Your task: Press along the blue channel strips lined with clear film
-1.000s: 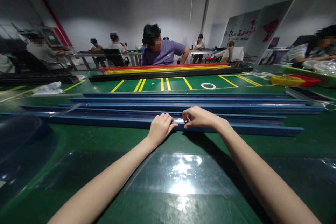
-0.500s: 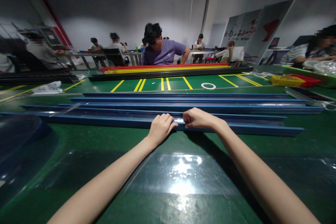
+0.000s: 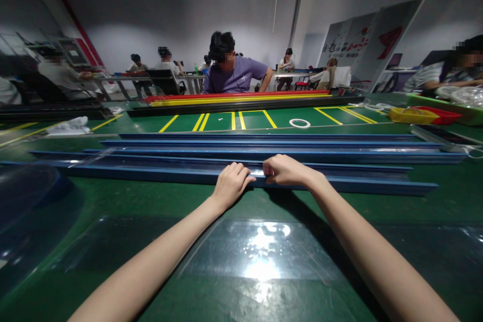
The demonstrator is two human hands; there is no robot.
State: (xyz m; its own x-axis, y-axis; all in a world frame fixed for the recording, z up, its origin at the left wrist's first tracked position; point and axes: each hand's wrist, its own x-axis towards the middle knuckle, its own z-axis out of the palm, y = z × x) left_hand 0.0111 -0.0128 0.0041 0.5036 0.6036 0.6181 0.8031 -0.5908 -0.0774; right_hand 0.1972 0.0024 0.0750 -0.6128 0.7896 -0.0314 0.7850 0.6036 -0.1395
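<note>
The left hand (image 3: 231, 183) is resting with fingers bent over the near blue channel (image 3: 377, 189), thumb lying along its rim; the right hand (image 3: 283, 168) is curling its fingers just beside it, over the same channel. We aren't seeing the fingertips well, so can't tell if either is pinching anything. That channel is lying lengthwise on the green worktop (image 3: 151, 201), a shiny patch showing between the hands. On progress, we're seeing handling underway at its middle, but no clear finished or unfinished portion, so can't judge done versus left. More blue channels (image 3: 339, 157) are lying just behind, untouched. A clear sheet (image 3: 211, 246) is lying flat in front, also untouched. Farther back, a white ring (image 3: 300, 127) and black bars (image 3: 245, 107) are sitting.
</note>
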